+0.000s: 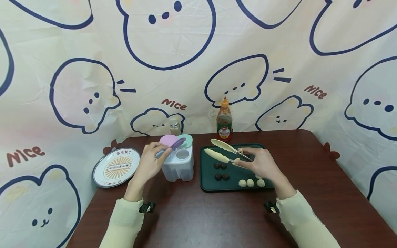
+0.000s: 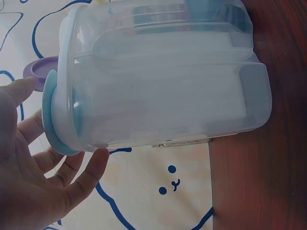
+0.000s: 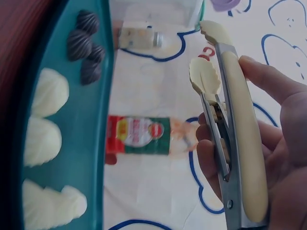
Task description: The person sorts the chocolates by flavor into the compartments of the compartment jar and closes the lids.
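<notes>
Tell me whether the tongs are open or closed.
Open: the tongs, gripped by the right hand, show their two cream heads spread apart in the head view.

In the head view, the left arm (image 1: 123, 222) slants up from the lower left, its left hand (image 1: 150, 162) pinching at centre-left, lower fingers (image 2: 87, 178) spread. From the lower right, the right arm (image 1: 305, 220) angles inward; its right hand (image 1: 263, 162) grips, fingers curled.
</notes>
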The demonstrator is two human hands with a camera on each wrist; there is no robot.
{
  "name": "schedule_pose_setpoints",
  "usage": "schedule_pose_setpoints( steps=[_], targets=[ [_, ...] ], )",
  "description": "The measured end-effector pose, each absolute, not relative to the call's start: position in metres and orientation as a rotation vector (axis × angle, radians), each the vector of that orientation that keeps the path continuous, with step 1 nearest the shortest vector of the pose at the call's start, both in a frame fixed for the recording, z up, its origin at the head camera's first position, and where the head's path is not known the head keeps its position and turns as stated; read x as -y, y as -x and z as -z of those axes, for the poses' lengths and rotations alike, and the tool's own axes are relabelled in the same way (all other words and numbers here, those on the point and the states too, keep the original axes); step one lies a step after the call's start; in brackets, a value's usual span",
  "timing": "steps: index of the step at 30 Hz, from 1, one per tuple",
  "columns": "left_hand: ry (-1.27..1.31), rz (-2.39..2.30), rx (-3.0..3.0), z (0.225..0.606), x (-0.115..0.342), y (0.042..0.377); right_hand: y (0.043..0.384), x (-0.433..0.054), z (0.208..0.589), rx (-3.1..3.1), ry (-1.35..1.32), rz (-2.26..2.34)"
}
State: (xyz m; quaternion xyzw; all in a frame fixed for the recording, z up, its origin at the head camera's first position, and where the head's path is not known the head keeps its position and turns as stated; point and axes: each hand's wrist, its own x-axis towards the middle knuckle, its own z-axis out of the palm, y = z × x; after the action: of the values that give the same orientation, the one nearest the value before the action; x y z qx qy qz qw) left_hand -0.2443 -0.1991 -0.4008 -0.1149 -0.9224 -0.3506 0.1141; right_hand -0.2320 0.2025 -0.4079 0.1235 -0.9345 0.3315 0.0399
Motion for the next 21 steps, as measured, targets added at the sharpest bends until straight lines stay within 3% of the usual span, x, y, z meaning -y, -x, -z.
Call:
schedule_pose_setpoints(
  steps=[21],
  targets=[
    [0.354,1.013,2.683,0.401,0.198,0.244,0.237,-0.241,0.446,2.919,-0.364,-0.885]
  ],
)
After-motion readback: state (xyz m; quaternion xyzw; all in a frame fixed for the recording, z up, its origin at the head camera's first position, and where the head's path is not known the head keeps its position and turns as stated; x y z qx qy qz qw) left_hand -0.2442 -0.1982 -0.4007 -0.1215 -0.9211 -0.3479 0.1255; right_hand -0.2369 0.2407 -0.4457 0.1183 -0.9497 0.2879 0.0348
